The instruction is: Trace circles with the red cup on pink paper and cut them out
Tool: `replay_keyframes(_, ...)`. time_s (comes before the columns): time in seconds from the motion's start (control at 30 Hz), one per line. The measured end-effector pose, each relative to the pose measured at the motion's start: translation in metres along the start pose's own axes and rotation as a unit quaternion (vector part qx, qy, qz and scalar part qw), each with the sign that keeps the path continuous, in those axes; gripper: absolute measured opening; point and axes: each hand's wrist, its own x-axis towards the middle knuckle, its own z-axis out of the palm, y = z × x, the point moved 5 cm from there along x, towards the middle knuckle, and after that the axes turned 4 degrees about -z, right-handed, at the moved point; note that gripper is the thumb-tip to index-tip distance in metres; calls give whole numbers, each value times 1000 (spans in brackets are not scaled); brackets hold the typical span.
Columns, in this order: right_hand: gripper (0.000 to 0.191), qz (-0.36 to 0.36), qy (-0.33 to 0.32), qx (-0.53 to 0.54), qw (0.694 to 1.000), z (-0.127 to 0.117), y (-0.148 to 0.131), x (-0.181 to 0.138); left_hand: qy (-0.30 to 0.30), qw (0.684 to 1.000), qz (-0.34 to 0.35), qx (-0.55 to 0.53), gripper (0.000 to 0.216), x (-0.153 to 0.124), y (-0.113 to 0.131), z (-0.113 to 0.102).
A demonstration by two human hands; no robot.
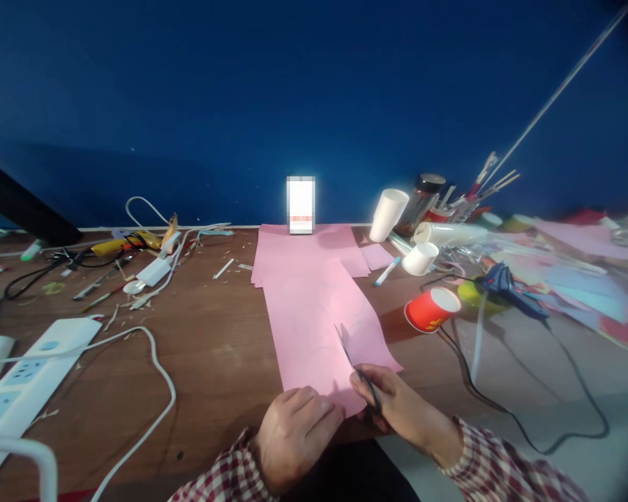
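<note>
"Hands?"

"Two, in checked sleeves. Left hand: back upward, wrist low, fingers bent and lying toward the right; grip closed on the near edge of the pink sheet. Right hand: forearm in from the lower right, thumb side up; grip wrapped snugly round the handles of the scissors."

"Scissors?"

"One pair, aimed away and slightly left. One blade shows over the paper; the other is probably beneath it."

"Location of the sheet?"

"Middle of the counter, near end between the hands, far end on more pink paper at the back."

"Cups?"

"Three. Red cup, one, tipped toward the near left, right of the sheet. White cups, two: one tall, one short, farther back."

"Remainder?"

"Marker beside the short cup, one. Glue gun, dark blue, one, right. Power strip, white, one, far left."
</note>
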Motion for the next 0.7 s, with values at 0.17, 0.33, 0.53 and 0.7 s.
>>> replay_keyframes(0.17,37,-5,-1,31,1000,1,-4,-1,10,1000,5,2,11,-1,1,-1)
replay_keyframes(0.33,40,5,10,34,999,1,-1,0,8,1000,1,-4,11,-3,1,1)
replay_keyframes(0.53,40,10,27,36,999,0,5,1,17,1000,-1,-9,7,1,2,-2)
replay_keyframes(0.7,40,-2,17,34,999,-1,2,0,-1,1000,-3,-5,8,0,1,1)
